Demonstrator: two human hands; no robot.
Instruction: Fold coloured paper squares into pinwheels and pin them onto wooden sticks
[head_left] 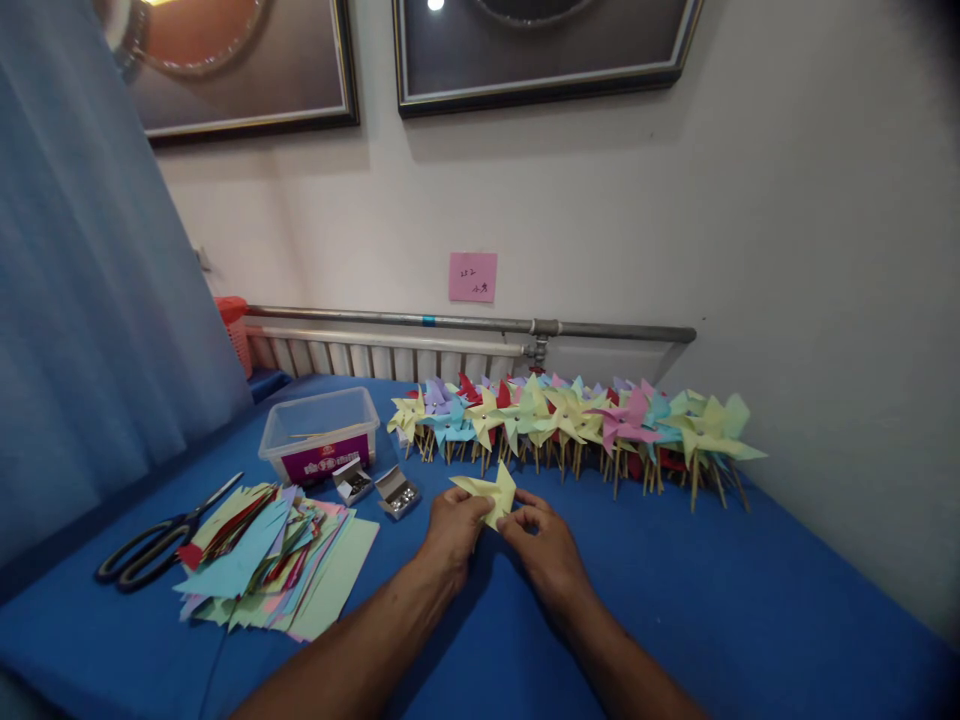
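Between both hands is a pale yellow paper pinwheel, held a little above the blue tablecloth. My left hand grips it from the left, thumb pressed on the paper near its centre. On the other side my right hand pinches its lower right part between thumb and fingers. Whether a pin or stick is in the pinwheel I cannot tell. Left of my left hand lie two small open boxes of metal pins, one box nearer and the other box beside the tub.
Many finished pinwheels on sticks stand in a long row at the back. A clear plastic tub with sticks sits at the back left. Cut coloured paper and black-handled scissors lie at the left. Behind the table are a radiator and pipe.
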